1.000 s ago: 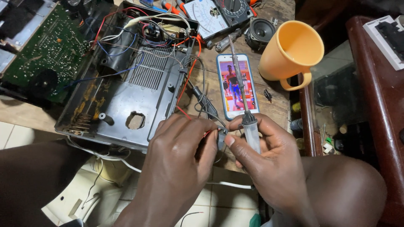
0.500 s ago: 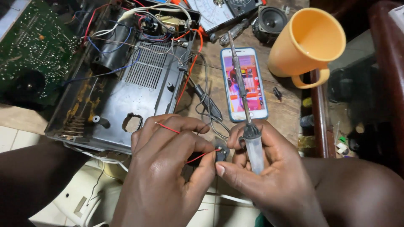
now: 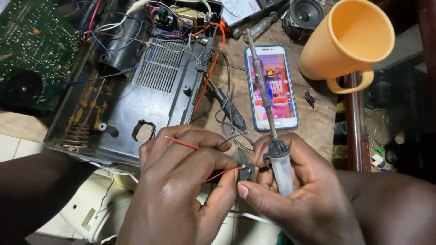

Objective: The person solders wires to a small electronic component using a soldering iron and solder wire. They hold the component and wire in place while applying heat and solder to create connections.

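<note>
**Head view: two hands close on a small black part, iron parked upward**

Head camera looks down on the left hand [image 3: 181, 190], its fingers closed around a small black part [image 3: 246, 171] and the thin red wire [image 3: 190, 146] running from it, apparently to steady it. The right hand [image 3: 299, 195] pinches the same part with thumb and forefinger while its other fingers wrap the clear handle of a soldering iron [image 3: 268, 113]; the metal shaft points up and away, its tip held clear of the fingers. The part sits between both hands, at the near edge of the wooden surface [image 3: 318, 127]. Beyond lie an opened black plastic casing [image 3: 136, 100] with a ribbed grille and rusty spring contacts, a green circuit board [image 3: 32, 50], a glossy phone [image 3: 272, 86] lit up, and a smooth orange mug [image 3: 349, 41].
</note>
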